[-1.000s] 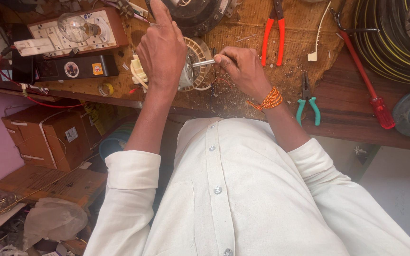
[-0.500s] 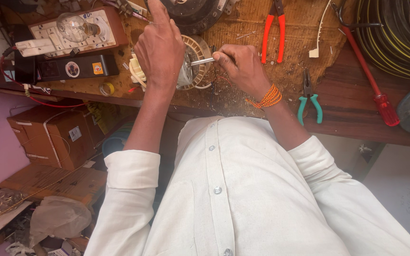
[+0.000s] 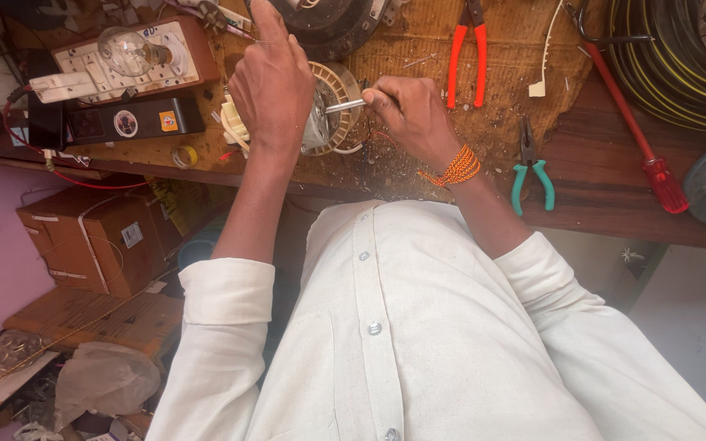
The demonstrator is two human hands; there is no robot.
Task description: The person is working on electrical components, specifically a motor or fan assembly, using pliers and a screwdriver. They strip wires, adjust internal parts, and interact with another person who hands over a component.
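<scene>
Left hand curled palm-down; right hand pinched, fingers closed

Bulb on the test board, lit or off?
Off, as far as the view shows: the clear bulb lies sideways on the switch board with no glow in the glass; only reflections show.

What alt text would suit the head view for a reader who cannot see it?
A person in a white shirt works at a cluttered wooden bench: the left hand steadies a round slotted metal part while the right hand holds a thin metal tool against it. Orange pliers, teal pliers and a red screwdriver lie nearby.
</scene>
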